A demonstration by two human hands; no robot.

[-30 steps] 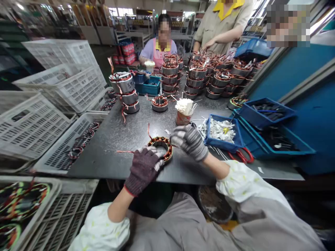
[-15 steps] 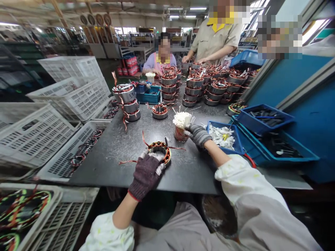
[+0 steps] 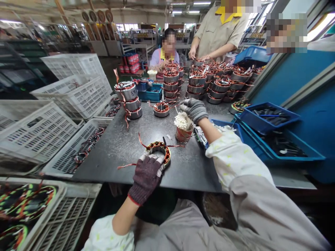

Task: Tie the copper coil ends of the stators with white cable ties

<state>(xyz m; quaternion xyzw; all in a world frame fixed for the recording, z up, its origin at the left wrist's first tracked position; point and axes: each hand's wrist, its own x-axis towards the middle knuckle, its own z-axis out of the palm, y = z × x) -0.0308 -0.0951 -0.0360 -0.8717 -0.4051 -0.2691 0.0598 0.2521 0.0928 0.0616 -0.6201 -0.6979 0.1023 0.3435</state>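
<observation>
A ring-shaped motor stator (image 3: 160, 150) with copper windings and loose red leads lies flat on the dark worktable (image 3: 123, 146). My left hand (image 3: 146, 172), in a dark maroon glove, rests on its near rim with the fingers curled over it. My right hand (image 3: 193, 109), in a grey glove, is raised above a small red cup (image 3: 182, 134) packed with white sticks (image 3: 180, 121). Its fingers are curled at the stick tops; whether they pinch one I cannot make out.
Stacks of wound stators (image 3: 129, 94) stand at the left and far end (image 3: 217, 83), one alone (image 3: 161, 108) mid-table. Blue bins (image 3: 269, 115) line the right. White slatted crates (image 3: 70, 87) fill the left. Two people work at the far end.
My right hand left the stator, went right to the cup of sticks, then rose above it. The left hand stayed on the stator. The camera tilted up slightly.
</observation>
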